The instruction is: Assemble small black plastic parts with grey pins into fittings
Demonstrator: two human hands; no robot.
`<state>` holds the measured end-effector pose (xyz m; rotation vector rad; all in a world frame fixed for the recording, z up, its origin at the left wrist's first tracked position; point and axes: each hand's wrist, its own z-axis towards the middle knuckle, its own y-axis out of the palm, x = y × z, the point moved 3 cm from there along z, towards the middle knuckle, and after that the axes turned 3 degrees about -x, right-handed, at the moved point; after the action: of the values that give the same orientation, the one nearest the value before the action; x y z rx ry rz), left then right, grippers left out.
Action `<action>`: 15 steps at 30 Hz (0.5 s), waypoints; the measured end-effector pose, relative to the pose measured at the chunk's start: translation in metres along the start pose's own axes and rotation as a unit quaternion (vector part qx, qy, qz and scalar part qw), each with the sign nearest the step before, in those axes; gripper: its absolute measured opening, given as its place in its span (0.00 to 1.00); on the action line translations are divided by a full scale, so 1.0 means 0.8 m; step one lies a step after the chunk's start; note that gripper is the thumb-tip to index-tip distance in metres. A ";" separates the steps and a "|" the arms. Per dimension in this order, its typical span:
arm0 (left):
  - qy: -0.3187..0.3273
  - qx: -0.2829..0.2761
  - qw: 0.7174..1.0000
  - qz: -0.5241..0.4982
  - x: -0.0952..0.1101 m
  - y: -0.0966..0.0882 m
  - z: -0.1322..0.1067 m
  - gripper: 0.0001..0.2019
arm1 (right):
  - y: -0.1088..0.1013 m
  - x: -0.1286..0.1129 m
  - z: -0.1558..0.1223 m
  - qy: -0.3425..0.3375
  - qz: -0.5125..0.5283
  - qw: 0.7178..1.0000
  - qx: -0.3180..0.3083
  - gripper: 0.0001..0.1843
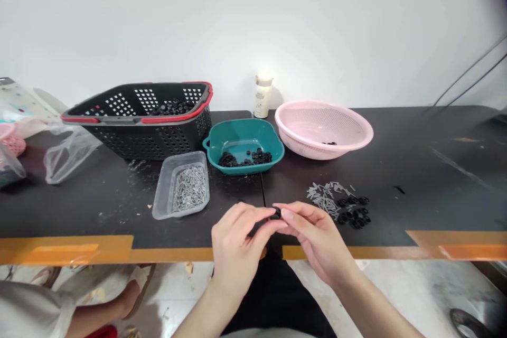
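Right now, your left hand (pixel 236 248) and right hand (pixel 317 237) are pinching a small black piece (pixel 276 213) between their fingers (pixel 287 215), held just above the worktop (pixel 435 169) edge — loose black rings (pixel 354 215) and grey pins (pixel 327 195) lie within easy reach.

This looks like a small piece-work workshop: a long black table (pixel 415 169) with orange tape (pixel 67 251) along its front edge stands against a plain white wall (pixel 253 21), above a scuffed floor (pixel 400 290). Across the table sit a plastic basket (pixel 158 142), a teal bowl (pixel 273 156), a pink colander (pixel 301 142) and a tub (pixel 158 195) of small metal parts (pixel 190 187).
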<state>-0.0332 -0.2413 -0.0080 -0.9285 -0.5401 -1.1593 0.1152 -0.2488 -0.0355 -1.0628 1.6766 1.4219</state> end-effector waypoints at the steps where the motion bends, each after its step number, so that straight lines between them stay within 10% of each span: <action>1: 0.013 -0.002 1.000 -0.001 -0.001 -0.001 0.001 0.05 | 0.001 -0.001 0.000 0.009 0.004 1.000 -0.010 0.12; 8: 0.127 -0.007 0.992 -0.018 -0.005 -0.008 0.008 0.09 | 0.012 -0.006 0.003 0.109 0.060 0.983 -0.133 0.12; 15: 0.137 -0.044 0.989 -0.020 -0.013 -0.010 0.004 0.14 | 0.011 -0.006 -0.003 0.000 -0.006 0.992 -0.129 0.14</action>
<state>-0.0441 -0.2341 -0.0121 -0.8189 -0.2873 -1.3303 0.1092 -0.2495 -0.0269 -1.2104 1.5117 1.6623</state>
